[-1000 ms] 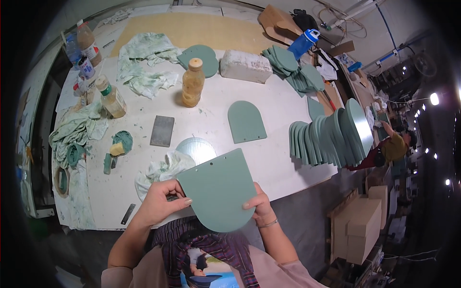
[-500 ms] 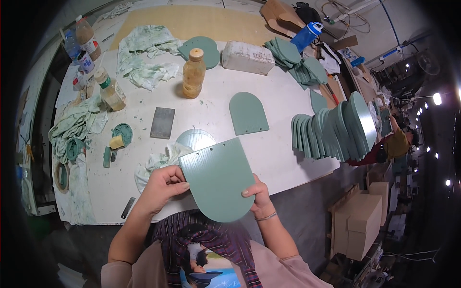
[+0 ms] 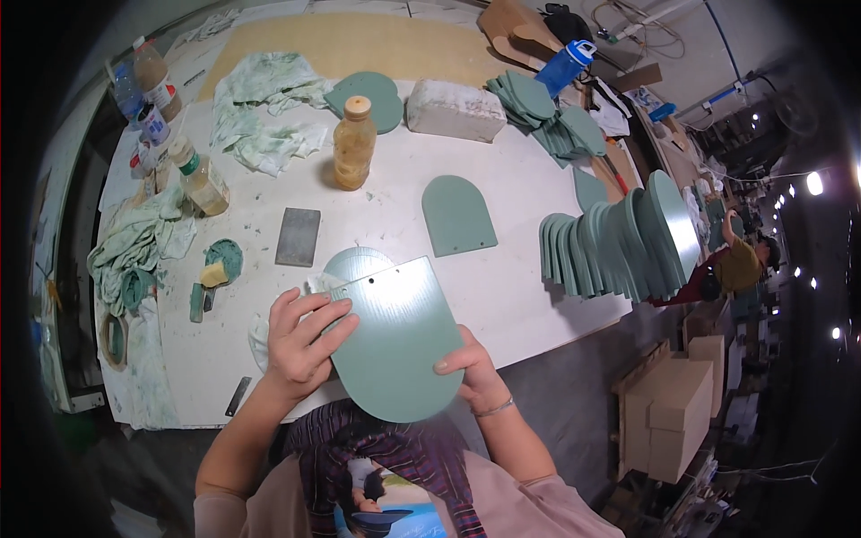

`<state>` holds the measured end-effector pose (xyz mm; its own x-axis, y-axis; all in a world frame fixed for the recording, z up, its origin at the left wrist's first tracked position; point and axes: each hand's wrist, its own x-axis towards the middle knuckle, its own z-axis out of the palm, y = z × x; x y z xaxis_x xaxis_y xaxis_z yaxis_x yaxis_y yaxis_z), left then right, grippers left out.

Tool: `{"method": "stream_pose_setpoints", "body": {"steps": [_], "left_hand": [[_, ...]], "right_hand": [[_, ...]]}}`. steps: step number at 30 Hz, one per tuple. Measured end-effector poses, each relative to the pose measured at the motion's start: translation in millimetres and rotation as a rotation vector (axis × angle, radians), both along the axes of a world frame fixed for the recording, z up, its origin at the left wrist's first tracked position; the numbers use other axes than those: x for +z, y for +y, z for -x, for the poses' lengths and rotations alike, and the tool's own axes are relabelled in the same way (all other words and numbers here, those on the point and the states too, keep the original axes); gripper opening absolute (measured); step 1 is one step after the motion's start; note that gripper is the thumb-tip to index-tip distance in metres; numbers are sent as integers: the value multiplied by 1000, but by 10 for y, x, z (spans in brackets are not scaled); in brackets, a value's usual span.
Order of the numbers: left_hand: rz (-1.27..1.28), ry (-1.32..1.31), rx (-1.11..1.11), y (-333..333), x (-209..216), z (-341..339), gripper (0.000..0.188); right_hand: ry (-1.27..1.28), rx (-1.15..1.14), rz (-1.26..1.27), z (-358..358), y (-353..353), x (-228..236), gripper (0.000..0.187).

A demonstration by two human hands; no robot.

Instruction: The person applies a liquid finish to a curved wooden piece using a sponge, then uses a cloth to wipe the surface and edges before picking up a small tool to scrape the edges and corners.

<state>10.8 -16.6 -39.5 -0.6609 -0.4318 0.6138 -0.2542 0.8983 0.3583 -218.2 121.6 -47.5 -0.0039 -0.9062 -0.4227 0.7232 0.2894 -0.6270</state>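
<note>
A green panel, straight along its far edge and rounded at the near end, is held up over the table's front edge. Small dark holes run along its straight edge. My right hand grips its right side, thumb on top and fingers underneath. At its left side, my left hand has its fingers stretched out, their tips touching the panel's face by the left edge. Partly hidden behind the panel lie another rounded green piece and a pale stained cloth.
A flat green panel lies beyond, with a row of standing green panels to its right. A bottle, a grey block, a putty-covered lump, a white block and stained rags also occupy the table.
My left hand has gone from pinching the panel's left edge to fingers stretched over its upper left face. The panel has shifted slightly left, still in my right hand.
</note>
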Motion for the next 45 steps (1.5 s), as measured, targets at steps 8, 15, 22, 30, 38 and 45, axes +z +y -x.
{"method": "stream_pose_setpoints", "body": {"steps": [8, 15, 22, 30, 38, 45], "left_hand": [[68, 15, 220, -147, -245, -33, 37], [99, -9, 205, -198, -379, -145, 43], [79, -1, 160, -194, -300, -95, 40], [-1565, 344, -66, 64, -439, -107, 12], [-1997, 496, -153, 120, -328, -121, 28], [-2094, 316, -239, 84, -315, -197, 29]], "right_hand": [[186, 149, 29, -67, -218, 114, 46], [403, 243, 9, -13, -264, -33, 47], [229, 204, 104, 17, -210, -61, 38], [155, 49, -9, 210, -221, -17, 62], [448, -69, 10, 79, -197, 4, 52], [196, 28, -54, -108, -328, 37, 30]]}}
